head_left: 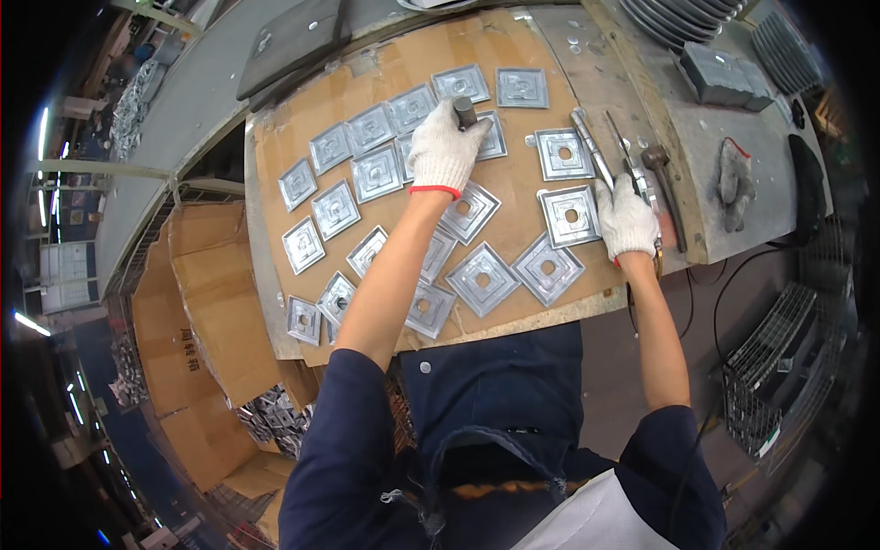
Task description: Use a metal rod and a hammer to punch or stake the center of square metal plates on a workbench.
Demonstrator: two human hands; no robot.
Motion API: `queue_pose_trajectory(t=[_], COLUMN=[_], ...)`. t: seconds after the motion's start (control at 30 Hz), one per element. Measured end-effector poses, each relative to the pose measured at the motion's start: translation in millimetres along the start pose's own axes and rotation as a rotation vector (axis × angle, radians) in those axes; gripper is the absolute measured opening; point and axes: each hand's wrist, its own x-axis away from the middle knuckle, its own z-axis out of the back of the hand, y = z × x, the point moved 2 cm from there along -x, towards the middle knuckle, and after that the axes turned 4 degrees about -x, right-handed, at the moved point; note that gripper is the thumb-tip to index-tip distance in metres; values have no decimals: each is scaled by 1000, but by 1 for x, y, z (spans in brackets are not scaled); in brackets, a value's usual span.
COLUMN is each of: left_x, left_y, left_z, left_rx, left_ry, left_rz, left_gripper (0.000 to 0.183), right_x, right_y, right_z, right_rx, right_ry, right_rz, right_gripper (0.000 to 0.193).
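Observation:
My left hand [444, 147], in a white knit glove with a red cuff, is closed around a short dark grey cylinder [465, 113]. It hovers over or rests among square silver metal plates; I cannot tell if it touches them. One such plate [375, 173] lies just left of it, and another with a round centre hole [470, 211] is partly covered by my wrist. My right hand [628, 216], gloved alike, is closed on a slim metal tool [640, 186] at the board's right side. A silver rod [591, 147] reaches up from its fingertips.
The plates lie in loose rows on a cardboard sheet [417, 62]. A hammer [662, 174] lies right of my right hand, with a spare glove [735, 183] beyond. Grey blocks [720, 75] and stacked round parts [683, 18] stand back right. A cardboard box [206, 302] is at left.

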Motion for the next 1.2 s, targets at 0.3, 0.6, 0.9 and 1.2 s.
queue_pose_trajectory(t=[0.3,0.6,0.9,1.2], left_x=[-5,-5,2,5], left_y=[6,-4,3,10], left_z=[12,11,20,8], left_rx=[88,72,90,114], left_ry=[-204,-226,-222,-94], left_rz=[-3,19,29,-8], left_gripper=[44,46,50,41], right_x=[-8,20,0,33], right_y=[5,-144,-160,-93], right_z=[5,116,84,73], right_rx=[-126,-617,-17,-379], right_ry=[0,240,-204,13], right_rz=[30,448,425,279], right_gripper=[53,56,53,48])
